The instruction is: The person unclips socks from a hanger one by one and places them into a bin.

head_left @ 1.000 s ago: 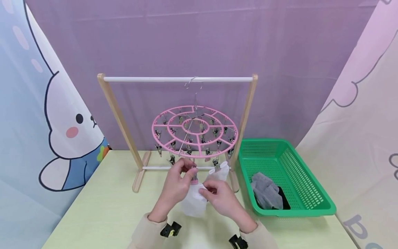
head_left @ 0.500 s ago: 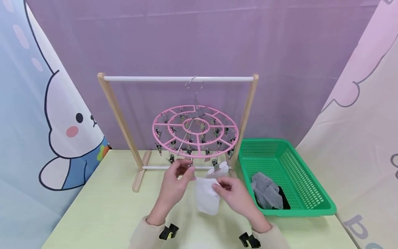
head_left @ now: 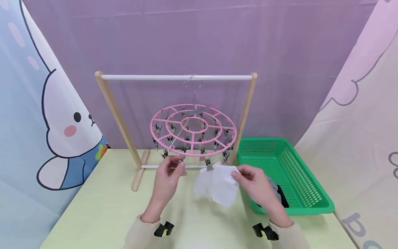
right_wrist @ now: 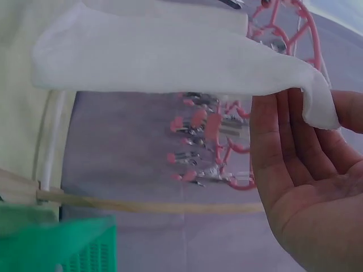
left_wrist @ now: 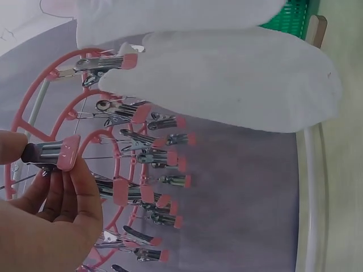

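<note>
My left hand (head_left: pixel 166 178) pinches a metal clip (left_wrist: pixel 52 153) with pink tips, hanging at the near edge of a round pink drying hanger (head_left: pixel 192 155). No cloth shows between that clip's jaws. Between thumb and fingers my right hand (head_left: pixel 256 185) holds a white sock (head_left: pixel 225 188) by its upper edge; in the right wrist view the sock (right_wrist: pixel 164 56) stretches out sideways with its edge folded over. Just behind it, a second white sock (left_wrist: pixel 227 82) hangs from another clip (left_wrist: pixel 108 63) on the hanger. In the head view the two socks partly overlap.
A wooden stand with a white rail (head_left: pixel 146 77) carries the hanger by its hook. Several clips dangle beneath the rings. At the right sits a green basket (head_left: pixel 303 173) holding grey cloth (head_left: pixel 273 185) and black cloth (head_left: pixel 283 199), partly behind my right hand.
My right hand has moved right with the white sock, away from the clip in my left hand. The left hand has shifted slightly left, still pinching the clip; the hanger has swung slightly.
</note>
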A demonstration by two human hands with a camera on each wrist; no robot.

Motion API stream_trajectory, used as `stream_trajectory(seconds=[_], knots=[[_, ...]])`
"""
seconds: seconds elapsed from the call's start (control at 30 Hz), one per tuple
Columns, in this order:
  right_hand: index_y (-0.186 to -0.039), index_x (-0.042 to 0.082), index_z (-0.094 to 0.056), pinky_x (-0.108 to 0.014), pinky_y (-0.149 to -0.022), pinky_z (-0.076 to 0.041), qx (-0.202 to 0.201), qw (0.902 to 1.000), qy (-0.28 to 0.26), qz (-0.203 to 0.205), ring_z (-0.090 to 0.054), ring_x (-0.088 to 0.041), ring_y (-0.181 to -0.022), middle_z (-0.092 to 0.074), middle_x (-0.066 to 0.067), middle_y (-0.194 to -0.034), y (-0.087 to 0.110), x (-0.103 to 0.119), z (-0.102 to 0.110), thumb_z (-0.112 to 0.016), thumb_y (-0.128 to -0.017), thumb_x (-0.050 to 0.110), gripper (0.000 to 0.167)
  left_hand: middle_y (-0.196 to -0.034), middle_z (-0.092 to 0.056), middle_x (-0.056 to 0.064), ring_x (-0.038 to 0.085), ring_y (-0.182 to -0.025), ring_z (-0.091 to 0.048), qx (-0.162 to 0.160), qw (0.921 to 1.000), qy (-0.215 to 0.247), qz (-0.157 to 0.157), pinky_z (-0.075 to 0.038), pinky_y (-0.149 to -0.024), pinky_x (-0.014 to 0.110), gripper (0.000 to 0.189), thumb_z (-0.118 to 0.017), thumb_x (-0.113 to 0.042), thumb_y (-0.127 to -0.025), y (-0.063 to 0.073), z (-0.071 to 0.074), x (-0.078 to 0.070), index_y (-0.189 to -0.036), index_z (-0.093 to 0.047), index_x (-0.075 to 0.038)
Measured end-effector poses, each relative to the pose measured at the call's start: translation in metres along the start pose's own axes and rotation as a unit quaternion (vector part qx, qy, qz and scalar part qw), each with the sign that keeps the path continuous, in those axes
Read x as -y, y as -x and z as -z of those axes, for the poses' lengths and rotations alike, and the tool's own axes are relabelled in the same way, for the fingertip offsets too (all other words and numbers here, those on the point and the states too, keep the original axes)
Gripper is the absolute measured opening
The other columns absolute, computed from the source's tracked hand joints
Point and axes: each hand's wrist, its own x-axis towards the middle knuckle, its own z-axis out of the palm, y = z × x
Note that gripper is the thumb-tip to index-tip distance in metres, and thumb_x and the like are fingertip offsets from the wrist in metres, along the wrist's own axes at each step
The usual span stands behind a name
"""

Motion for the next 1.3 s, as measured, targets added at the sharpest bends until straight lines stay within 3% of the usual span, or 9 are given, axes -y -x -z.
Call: stream_trajectory(seconds=[0.37, 0.63, 0.9, 1.03, 1.17, 1.3], knots=[[-0.109, -0.005, -0.071, -0.031, -0.069, -0.06, -0.063, 0.9979, 0.011, -0.011, -0.07, -0.015, -0.08, -0.073, -0.016, -0.097, -0.001, 0.006, 0.043, -0.065, -0.101, 0.014, 0.021, -0.099, -0.06, 0.02, 0.015, -0.082, -0.061, -0.027, 0.9995, 0.011, -0.01, -0.061, -0.074, 0.028, 0.022, -0.06, 0.0, -0.099, -0.007, 0.007, 0.003, -0.118, -0.06, 0.012], [-0.113, -0.006, -0.069, -0.024, -0.069, -0.058, -0.121, 0.9915, 0.034, -0.034, -0.066, -0.01, -0.081, -0.071, 0.005, -0.091, 0.003, 0.003, 0.068, -0.067, -0.1, 0.018, 0.028, -0.1, -0.06, 0.021, 0.015, -0.084, -0.061, -0.037, 0.9992, 0.012, 0.001, -0.061, -0.076, 0.028, 0.02, -0.059, 0.003, -0.099, -0.011, 0.013, 0.003, -0.117, -0.059, 0.012], [-0.119, -0.003, -0.068, -0.021, -0.068, -0.055, -0.164, 0.9797, 0.079, -0.084, -0.063, -0.006, -0.082, -0.067, 0.011, -0.094, 0.011, -0.014, 0.086, -0.066, -0.101, 0.027, 0.035, -0.1, -0.06, 0.02, 0.017, -0.085, -0.061, -0.043, 0.999, -0.004, 0.006, -0.06, -0.076, 0.026, 0.021, -0.059, 0.0, -0.099, -0.012, 0.017, 0.004, -0.117, -0.059, 0.011], [-0.12, -0.004, -0.067, -0.022, -0.065, -0.054, -0.163, 0.9766, 0.095, -0.102, -0.063, -0.006, -0.079, -0.068, 0.005, -0.095, 0.014, -0.028, 0.092, -0.065, -0.101, 0.029, 0.038, -0.1, -0.061, 0.02, 0.015, -0.084, -0.062, -0.046, 0.9989, -0.005, 0.006, -0.06, -0.075, 0.025, 0.019, -0.059, 0.001, -0.099, -0.012, 0.018, 0.005, -0.116, -0.06, 0.01], [-0.121, -0.005, -0.066, -0.023, -0.065, -0.056, -0.153, 0.9746, 0.115, -0.116, -0.065, -0.008, -0.077, -0.069, -0.009, -0.101, 0.017, -0.043, 0.095, -0.063, -0.103, 0.03, 0.039, -0.101, -0.061, 0.02, 0.015, -0.084, -0.062, -0.048, 0.9988, -0.004, 0.006, -0.059, -0.075, 0.024, 0.019, -0.06, 0.001, -0.099, -0.012, 0.019, 0.005, -0.116, -0.06, 0.01], [-0.123, -0.007, -0.063, -0.023, -0.065, -0.056, -0.122, 0.9705, 0.161, -0.132, -0.067, -0.014, -0.079, -0.069, -0.019, -0.106, 0.02, -0.061, 0.097, -0.061, -0.104, 0.027, 0.039, -0.101, -0.061, 0.02, 0.013, -0.084, -0.061, -0.051, 0.9987, -0.006, 0.003, -0.059, -0.075, 0.023, 0.02, -0.059, 0.0, -0.1, -0.012, 0.019, 0.005, -0.117, -0.06, 0.01]])
